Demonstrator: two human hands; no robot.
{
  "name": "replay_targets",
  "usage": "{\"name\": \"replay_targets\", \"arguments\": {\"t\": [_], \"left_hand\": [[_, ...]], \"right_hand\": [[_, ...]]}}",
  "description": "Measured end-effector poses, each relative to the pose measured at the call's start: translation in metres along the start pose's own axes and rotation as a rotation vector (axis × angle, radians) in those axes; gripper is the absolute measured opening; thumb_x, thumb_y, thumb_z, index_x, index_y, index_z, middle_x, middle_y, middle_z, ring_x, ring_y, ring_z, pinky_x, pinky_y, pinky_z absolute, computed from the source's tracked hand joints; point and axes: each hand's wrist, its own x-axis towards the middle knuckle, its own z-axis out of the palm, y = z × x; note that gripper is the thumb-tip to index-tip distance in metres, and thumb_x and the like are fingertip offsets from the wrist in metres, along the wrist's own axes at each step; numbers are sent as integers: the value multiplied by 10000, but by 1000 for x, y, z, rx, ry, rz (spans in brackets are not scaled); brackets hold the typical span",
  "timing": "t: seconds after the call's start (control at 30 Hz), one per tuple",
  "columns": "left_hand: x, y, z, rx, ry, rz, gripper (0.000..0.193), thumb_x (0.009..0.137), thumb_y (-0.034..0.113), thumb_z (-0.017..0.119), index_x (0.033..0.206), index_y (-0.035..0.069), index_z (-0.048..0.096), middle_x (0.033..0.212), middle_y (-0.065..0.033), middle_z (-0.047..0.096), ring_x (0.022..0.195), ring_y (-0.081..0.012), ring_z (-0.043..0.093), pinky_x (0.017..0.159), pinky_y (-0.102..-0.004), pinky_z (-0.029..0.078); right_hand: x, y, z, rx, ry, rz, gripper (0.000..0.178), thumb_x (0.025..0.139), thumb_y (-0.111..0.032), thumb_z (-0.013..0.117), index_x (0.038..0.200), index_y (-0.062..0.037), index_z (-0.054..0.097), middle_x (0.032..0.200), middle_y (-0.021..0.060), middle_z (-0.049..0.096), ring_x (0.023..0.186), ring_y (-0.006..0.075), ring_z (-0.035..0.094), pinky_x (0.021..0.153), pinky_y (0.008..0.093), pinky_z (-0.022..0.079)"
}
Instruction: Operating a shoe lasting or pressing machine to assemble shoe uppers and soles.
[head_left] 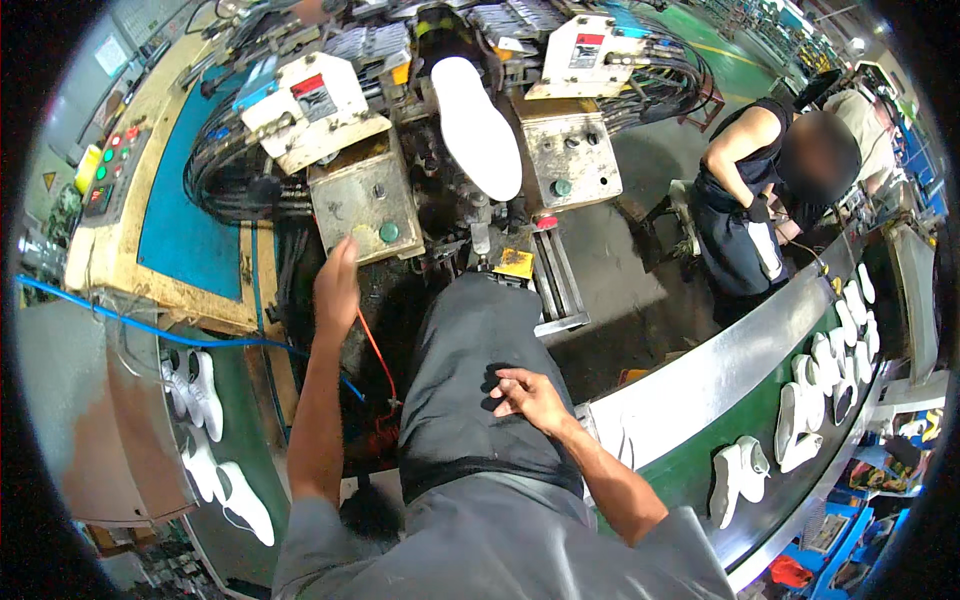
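My left hand (338,290) is raised beside the lower left edge of a worn metal control box (365,205) with a green button. Its fingers stretch upward, seen from the side, with nothing visible in them; whether they touch the box I cannot tell. My right hand (532,400) hovers over or rests on my dark-clad lap, fingers out and slightly bent, holding nothing. A shoe (474,130) sits in the machine ahead, its white sole facing up. A second control box (567,150) with a green button stands to its right.
White shoes (740,475) stand along a green conveyor (680,470) on my right. More shoes (240,500) lie at lower left. A blue hose (150,325) crosses the left side. At right, a co-worker (745,200) bends beside a metal ledge (700,390).
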Motion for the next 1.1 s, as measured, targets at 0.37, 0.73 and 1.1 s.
{"name": "replay_targets", "arguments": {"t": [0.37,0.73,1.1], "left_hand": [[260,122,130,-1569,-437,-556,583,1049,259,739,1543,84,485,1391,-155,673,1247,-325,689,1087,-520,573],[104,229,21,-1239,-445,-365,731,1014,87,657,1671,24,343,1512,-176,577,1357,-290,599,1145,-444,504],[-143,208,113,-975,-541,-858,954,966,16,742,1752,76,205,1624,-179,493,1451,-283,529,1202,-410,447]], "right_hand": [[-178,178,-151,-1084,1211,-10,687,907,-221,814,1460,61,520,1507,353,475,1374,544,503,1155,591,446],[-197,220,-149,-1047,1242,-91,442,937,-194,792,1270,71,675,1091,251,627,968,401,619,867,519,512],[-101,-12,-109,-1106,388,-167,395,900,-227,727,1182,35,644,904,260,695,877,457,711,768,538,562]]}}
